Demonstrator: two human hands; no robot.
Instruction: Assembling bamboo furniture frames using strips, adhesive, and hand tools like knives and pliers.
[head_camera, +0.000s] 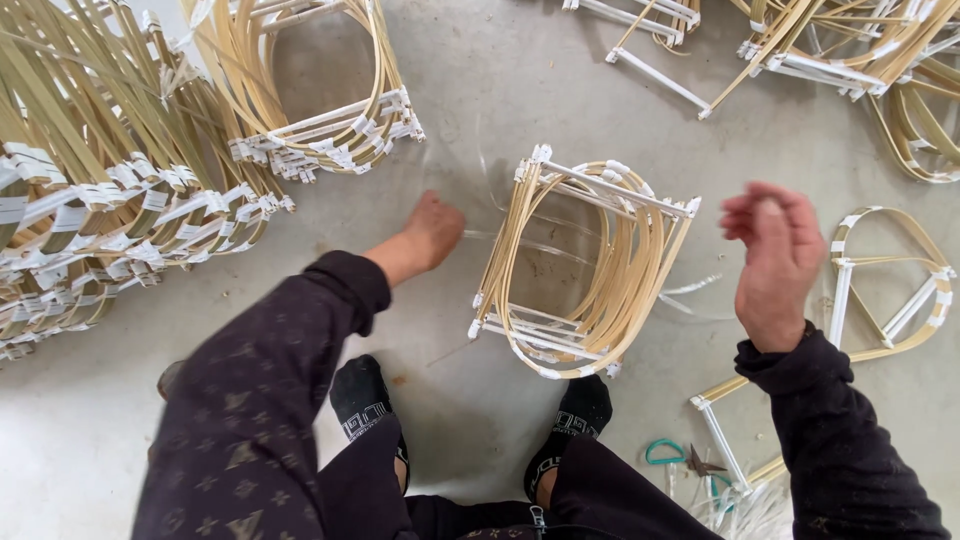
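Dark sleeves and two black-socked feet (570, 425) frame the bottom of the view, planted on a grey concrete floor (480, 90). Largest of all, a heap of bamboo-strip frames bound with white tape (110, 200) fills the left side, and another pile (860, 60) lies at the top right. Between the feet stands a stack of curved bamboo frames (585, 265), tilted, with thin clear strips trailing beside it. To its right lies a single taped frame (890, 285), flat on the floor. Left hand (430, 232) reaches down to the floor just left of the stack, fingers curled; whether it grips anything cannot be told. Right hand (775, 255) hangs raised and blurred, loosely open, holding nothing. Green-handled scissors (690, 460) lie near the right foot.
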